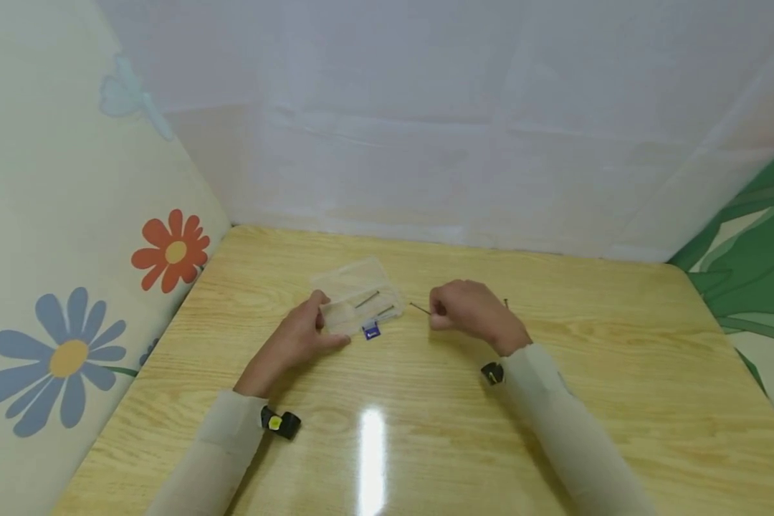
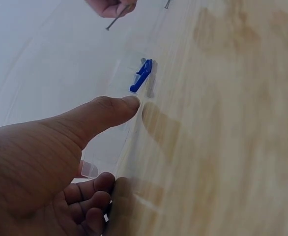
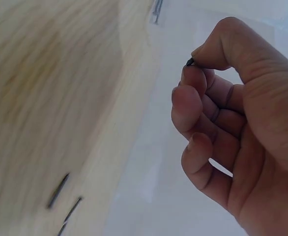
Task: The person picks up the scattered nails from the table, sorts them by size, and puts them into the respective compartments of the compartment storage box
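A clear plastic box (image 1: 340, 315) lies with its lid (image 1: 351, 276) folded back and a blue latch (image 1: 370, 330) at its front. Two nails (image 1: 367, 299) show inside it. My left hand (image 1: 302, 331) holds the box at its left end, thumb (image 2: 112, 109) along the front side and the other fingers bent at the end. Just right of the box, my right hand (image 1: 467, 308) pinches a nail (image 1: 419, 308) between thumb and fingertips. The nail's head points toward the box, above the table. In the right wrist view only its dark end (image 3: 190, 62) shows.
Past the right hand another nail (image 1: 506, 303) is partly visible; the right wrist view shows two loose nails (image 3: 58, 191) on the wooden table (image 1: 426, 423). A white cloth (image 1: 393, 143) hangs behind, and a flower-patterned wall covering (image 1: 103, 251) stands on the left.
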Demonstrator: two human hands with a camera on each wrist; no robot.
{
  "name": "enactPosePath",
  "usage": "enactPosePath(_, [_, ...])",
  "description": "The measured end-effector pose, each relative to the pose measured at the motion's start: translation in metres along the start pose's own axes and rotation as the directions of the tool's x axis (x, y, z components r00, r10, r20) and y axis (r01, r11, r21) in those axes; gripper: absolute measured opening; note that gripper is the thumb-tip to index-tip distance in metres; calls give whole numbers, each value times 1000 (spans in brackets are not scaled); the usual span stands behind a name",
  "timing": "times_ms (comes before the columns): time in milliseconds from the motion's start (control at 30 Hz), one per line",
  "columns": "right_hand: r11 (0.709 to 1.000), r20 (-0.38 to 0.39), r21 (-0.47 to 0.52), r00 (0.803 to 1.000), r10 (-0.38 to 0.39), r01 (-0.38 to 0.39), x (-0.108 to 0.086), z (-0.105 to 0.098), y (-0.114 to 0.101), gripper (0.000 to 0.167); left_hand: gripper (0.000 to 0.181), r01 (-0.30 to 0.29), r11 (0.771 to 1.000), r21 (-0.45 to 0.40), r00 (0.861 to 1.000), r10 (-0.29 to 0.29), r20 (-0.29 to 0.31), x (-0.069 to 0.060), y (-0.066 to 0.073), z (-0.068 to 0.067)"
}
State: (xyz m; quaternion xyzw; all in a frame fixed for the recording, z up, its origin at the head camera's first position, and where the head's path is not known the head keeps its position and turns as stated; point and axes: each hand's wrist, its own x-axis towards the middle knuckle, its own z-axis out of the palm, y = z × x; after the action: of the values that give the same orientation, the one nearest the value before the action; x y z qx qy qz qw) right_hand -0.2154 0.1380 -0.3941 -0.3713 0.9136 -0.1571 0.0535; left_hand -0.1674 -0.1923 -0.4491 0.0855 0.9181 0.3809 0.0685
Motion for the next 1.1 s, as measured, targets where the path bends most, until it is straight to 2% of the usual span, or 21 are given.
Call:
enactPosePath(267, [999,13,-4,999,-38,38,25,-1,-12,14,66,1,1000,-8,1000,-1,5,1,0,0])
enactPosePath(400, [999,41,-16,999,-29,30,36,0,-16,15,66,5,1000,-5,1000,-4,2,1,0,1])
enactPosePath(600, [993,55,-105,997,-47,52,52,2,-19,22,67,0,1000,-12,1000,0,2,1,1,1])
enactPosePath(700, [991,61,-119,996,-61,68,60,3,-20,23,66,4,1000,-19,1000,-4,-4,1,1,1])
enactPosePath(1100, [990,118,-134,992,-36,52,92,-6,-27,25,65,-8,1000,6,1000,8,-11,2,-2,-1])
